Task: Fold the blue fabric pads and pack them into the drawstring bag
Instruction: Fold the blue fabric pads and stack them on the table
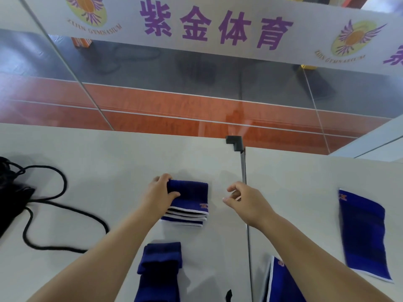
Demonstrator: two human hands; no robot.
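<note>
**Folded Blue Pads Held on the White Table**

A stack of folded blue pads (187, 203) is seen near the middle of the white table (87, 153). White edges are shown at the near side of the stack, one above the other. The stack is held at its left side by the left hand (158, 195). The thumb is laid on top of the blue cloth and the fingers are curled round the far left corner, so the grip is closed on the stack.

The right hand (244, 201) is held just to the right of the stack and is not touching it. Its fingers are loosely bent and nothing is held in them, so this grip is slack and free.

A black drawstring bag (11, 201) is found at the left edge of the table, well apart from the stack. Its black cord (43, 205) is spread in loops across the table beside it.

Three more blue pads are seen. One rolled or folded pad (160, 269) is laid near the bottom, under the left arm. One flat pad (364, 234) is laid far to the right. Another pad (281, 282) is partly hidden under the right arm.

A thin gap (245, 192) between two table tops is seen beside the right hand. A white banner (218, 27) with purple writing is hung above, behind the table.
</note>
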